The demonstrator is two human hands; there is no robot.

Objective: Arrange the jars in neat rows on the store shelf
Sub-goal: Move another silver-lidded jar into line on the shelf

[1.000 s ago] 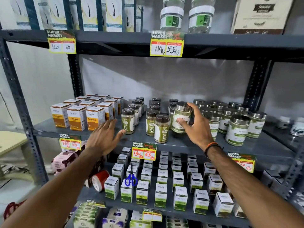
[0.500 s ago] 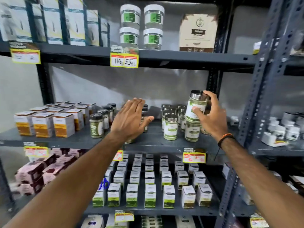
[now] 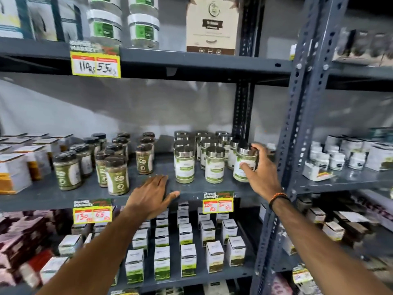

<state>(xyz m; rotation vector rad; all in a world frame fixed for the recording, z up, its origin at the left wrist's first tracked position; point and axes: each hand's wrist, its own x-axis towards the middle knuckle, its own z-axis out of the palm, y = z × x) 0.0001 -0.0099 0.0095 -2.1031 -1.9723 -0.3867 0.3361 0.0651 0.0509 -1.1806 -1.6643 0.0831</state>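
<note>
My right hand (image 3: 260, 171) grips a steel-lidded jar (image 3: 244, 165) beside the upright post (image 3: 297, 133); my left hand (image 3: 152, 194) lies open, seemingly touching the shelf (image 3: 63, 194) edge near brown-lidded jars (image 3: 117, 175).

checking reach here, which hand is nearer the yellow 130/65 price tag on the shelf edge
Left. The left hand lies open on the shelf edge just right of the price tag. The right hand is far off to the right, wrapped round a steel-lidded jar.

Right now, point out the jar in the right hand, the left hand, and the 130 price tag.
silver-lidded jar (image 3: 244, 167), head view, on its white label.
left hand (image 3: 154, 193), head view, on its back.
130 price tag (image 3: 92, 215), head view, on its yellow face.
</note>
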